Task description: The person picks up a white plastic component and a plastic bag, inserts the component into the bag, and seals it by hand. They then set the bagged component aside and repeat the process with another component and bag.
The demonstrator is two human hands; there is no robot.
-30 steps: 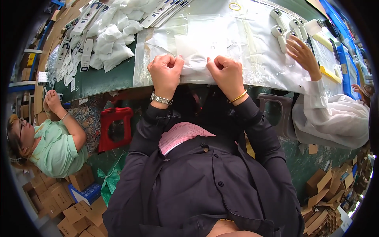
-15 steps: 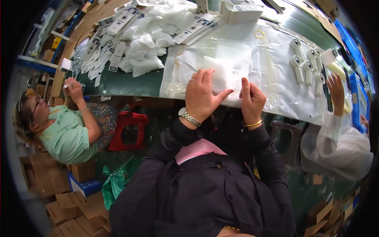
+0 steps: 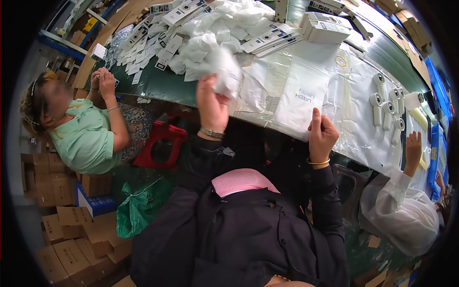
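While left hand grips raised white pouch, right hand pinches flat bag at table edge.

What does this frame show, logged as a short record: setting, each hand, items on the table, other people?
Setting: green work table seen from above, cardboard boxes on the floor
Left hand: raised, gripping a white soft pouch, blurred
Right hand: curled at the table's near edge, touching a flat white bag
On table: heap of white pouches, white cartons, clear plastic sheet, row of white devices
Others: person in green top at left; white-sleeved arm at right
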